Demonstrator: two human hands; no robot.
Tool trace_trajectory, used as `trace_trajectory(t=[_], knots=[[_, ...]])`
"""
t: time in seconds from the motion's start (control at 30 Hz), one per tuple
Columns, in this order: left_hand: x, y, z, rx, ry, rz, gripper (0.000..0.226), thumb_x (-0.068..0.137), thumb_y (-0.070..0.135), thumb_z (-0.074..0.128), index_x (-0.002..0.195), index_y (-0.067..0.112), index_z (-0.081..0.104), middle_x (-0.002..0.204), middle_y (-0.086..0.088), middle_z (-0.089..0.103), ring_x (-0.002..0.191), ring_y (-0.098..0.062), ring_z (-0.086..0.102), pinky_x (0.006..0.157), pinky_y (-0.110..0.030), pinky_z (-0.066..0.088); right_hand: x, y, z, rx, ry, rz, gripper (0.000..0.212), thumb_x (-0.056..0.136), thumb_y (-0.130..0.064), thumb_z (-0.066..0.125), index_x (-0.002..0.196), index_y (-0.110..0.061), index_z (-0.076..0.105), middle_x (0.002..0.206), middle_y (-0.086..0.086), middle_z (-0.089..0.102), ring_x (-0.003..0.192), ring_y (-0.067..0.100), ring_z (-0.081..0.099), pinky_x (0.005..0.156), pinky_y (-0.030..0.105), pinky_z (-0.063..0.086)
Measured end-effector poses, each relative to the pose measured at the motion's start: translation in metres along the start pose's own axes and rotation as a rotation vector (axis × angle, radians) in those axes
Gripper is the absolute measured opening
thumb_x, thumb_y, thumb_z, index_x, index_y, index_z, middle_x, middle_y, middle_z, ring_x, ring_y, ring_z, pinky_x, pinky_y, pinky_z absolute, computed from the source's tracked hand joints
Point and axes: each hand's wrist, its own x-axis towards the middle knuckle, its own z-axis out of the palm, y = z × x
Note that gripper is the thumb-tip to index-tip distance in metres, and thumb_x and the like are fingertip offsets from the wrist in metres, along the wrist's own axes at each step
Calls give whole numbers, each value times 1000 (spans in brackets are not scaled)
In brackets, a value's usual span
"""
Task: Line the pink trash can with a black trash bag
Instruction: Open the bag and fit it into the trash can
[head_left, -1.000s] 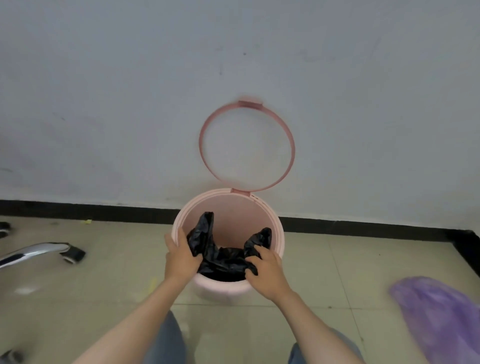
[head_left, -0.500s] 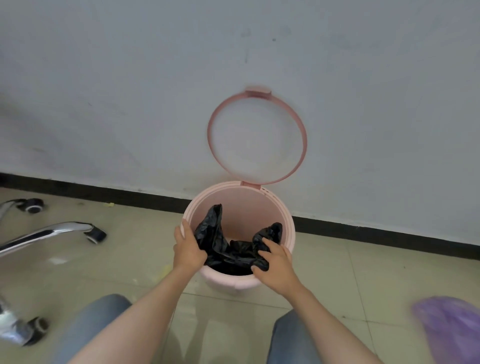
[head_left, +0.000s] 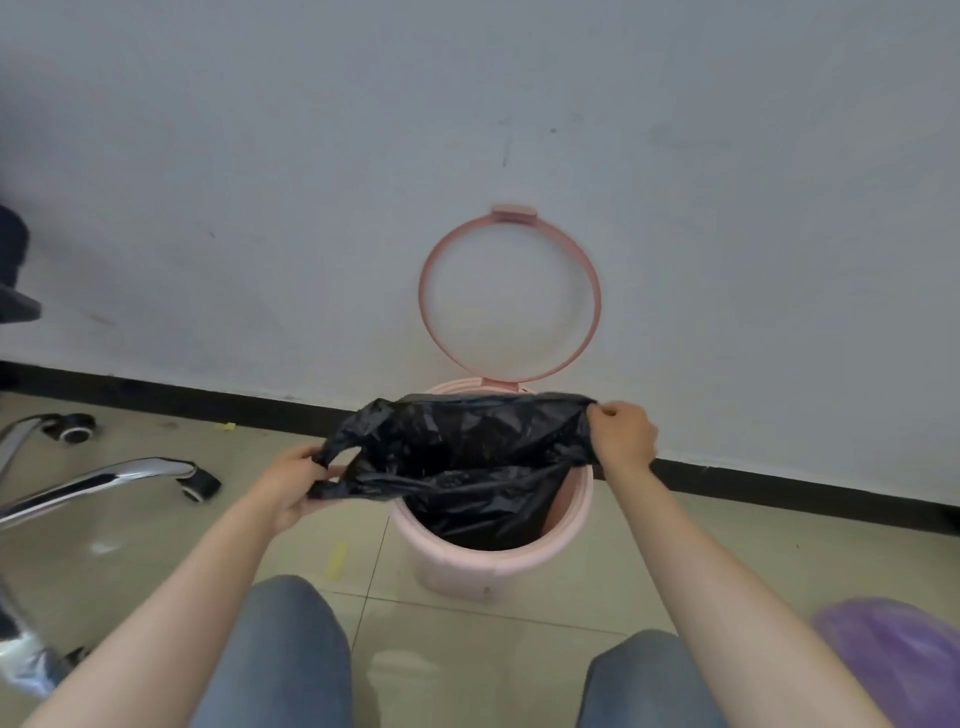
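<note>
Both forearms (head_left: 171, 613) are bare from the left hand (head_left: 291, 483) and right hand (head_left: 621, 434) back to the frame edge. Below the hands, faded blue-grey denim trousers (head_left: 291, 654) cover both knees.

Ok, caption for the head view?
Left hand and right hand stretch the black trash bag open over the pink trash can, ring lid raised.
</note>
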Motion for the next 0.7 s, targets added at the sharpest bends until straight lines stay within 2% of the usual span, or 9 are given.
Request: trace_trajectory(t=[0.07,0.1,0.17,0.23,0.3,0.43,0.53,0.63,0.7], knots=[[-1,4,-9,-53,43,20,40,90,-13,35,129,-3,40,87,-14,59,73,-22,57,50,-23,58,-3,-5,-10,-214,142,-192,21,89,-17,54,102,-7,66,121,20,58,120,38,41,96,45,35],[-1,5,-11,-60,51,32,40,90,-12,39,129,-5,40,85,-13,58,73,-22,57,60,-27,59,-8,-1,-12,-295,240,-375,25,87,-12,56,110,-5,63,127,23,54,123,40,38,97,49,35],[-7,6,-11,-65,28,52,42,88,-10,48,129,-3,41,93,-15,59,76,-22,58,78,-35,52,-27,9,-10,-380,409,-877,26,79,-2,53,104,-6,61,123,23,51,118,39,40,88,48,40],[-13,8,-10,-80,-5,72,42,86,-7,53,125,3,44,99,-16,60,76,-20,59,68,-30,55,-45,24,-1,-410,354,-1347,24,80,1,43,96,-7,58,114,17,51,106,33,46,78,42,41],[-20,10,-11,-83,-28,95,39,86,-1,56,123,7,47,91,-11,63,75,-19,59,60,-26,52,-61,40,7,-587,111,-1576,19,81,-5,53,96,-9,62,104,12,64,98,28,57,76,36,46],[-25,15,-17,-86,-16,140,24,91,16,54,114,8,55,86,-7,65,64,-12,60,54,-22,45,-53,57,20,-921,-249,-1253,61,44,-30,87,102,-22,71,91,-4,75,86,16,70,70,26,56],[-31,23,-15,-98,81,213,21,93,18,49,107,5,58,81,-8,63,55,-14,56,40,-19,40,-40,49,15,-940,-232,-1172,36,36,-21,88,69,-25,73,54,-7,67,60,17,65,77,32,42],[-34,31,-8,35,374,330,25,92,14,48,114,2,54,105,-18,61,84,-29,55,65,-30,44,-35,35,-8,-794,-299,-1048,14,56,-19,81,64,-15,71,58,1,67,64,24,63,74,28,32],[-39,31,2,488,665,558,39,89,17,52,124,1,47,129,-27,48,113,-40,46,90,-44,41,-31,28,-22,-672,-356,-978,16,77,-18,60,82,-5,68,79,13,69,83,31,61,79,34,37]])
